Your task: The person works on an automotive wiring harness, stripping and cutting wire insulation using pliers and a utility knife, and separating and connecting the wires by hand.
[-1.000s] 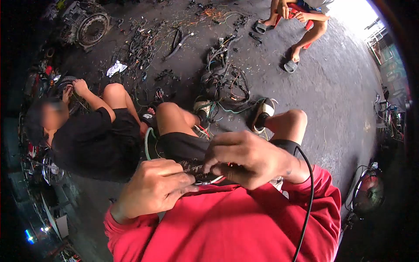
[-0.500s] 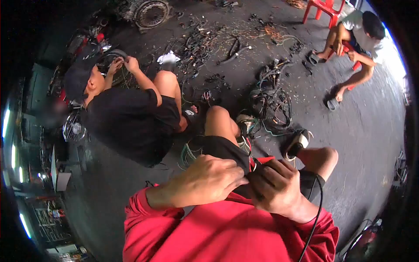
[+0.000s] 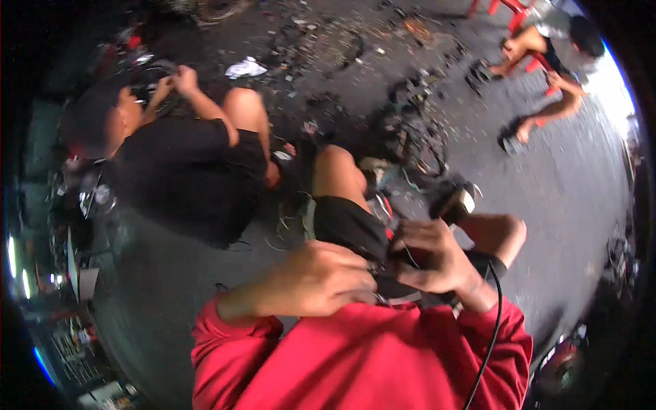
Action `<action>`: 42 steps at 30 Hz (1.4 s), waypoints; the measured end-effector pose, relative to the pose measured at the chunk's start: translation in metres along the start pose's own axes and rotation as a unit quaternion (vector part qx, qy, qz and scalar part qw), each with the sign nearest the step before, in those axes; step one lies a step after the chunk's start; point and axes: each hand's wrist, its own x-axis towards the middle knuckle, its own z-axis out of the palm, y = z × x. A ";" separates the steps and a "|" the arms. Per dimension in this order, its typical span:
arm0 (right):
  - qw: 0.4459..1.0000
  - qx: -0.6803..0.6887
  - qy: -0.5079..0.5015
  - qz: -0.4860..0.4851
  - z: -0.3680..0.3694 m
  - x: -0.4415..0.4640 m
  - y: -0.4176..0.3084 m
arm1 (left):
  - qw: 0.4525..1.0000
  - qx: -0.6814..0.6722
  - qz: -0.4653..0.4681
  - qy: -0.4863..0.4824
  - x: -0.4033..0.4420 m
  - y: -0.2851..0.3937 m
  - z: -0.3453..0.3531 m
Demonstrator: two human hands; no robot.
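Note:
My left hand is closed, its fingertips pinching something dark and blurred in front of my lap. Close by on the right, my right hand curls its fingers around dark wiring, with a thin strand showing across the fingers. Red and white wires hang just beyond the hands, between my legs. Motion blur and the fingers hide most of what lies between the two hands. On the floor past my feet is a tangled heap of wire harnesses.
A person in black squats at the left, hands raised. Another person sits far right near a red chair. A white cloth and scattered scraps lie on the dark floor. A black cable runs past my right arm.
The view has shifted, so the surroundings appear higher and more to the left. My hands have moved slightly apart, and the right-hand fingers have opened a little around the wiring.

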 end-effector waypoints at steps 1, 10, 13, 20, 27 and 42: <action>1.000 0.010 -0.009 0.014 0.001 -0.001 -0.007 | 0.999 0.029 -0.041 0.021 -0.003 0.001 -0.002; 0.986 -0.151 0.063 -0.015 0.015 -0.010 -0.033 | 0.984 0.098 -0.143 0.043 0.009 0.011 -0.009; 0.965 -0.218 0.137 -0.049 0.019 -0.008 -0.041 | 0.981 0.113 -0.153 0.037 0.014 0.013 -0.008; 0.961 -0.230 0.151 -0.030 0.022 -0.010 -0.041 | 0.972 0.170 -0.160 0.008 0.021 0.016 -0.002; 0.956 -0.251 0.149 -0.033 0.021 -0.009 -0.043 | 0.974 0.165 -0.154 -0.009 0.026 0.020 -0.003; 0.974 -0.208 0.084 0.011 0.030 -0.025 -0.027 | 0.976 0.171 -0.115 -0.073 0.018 0.011 0.012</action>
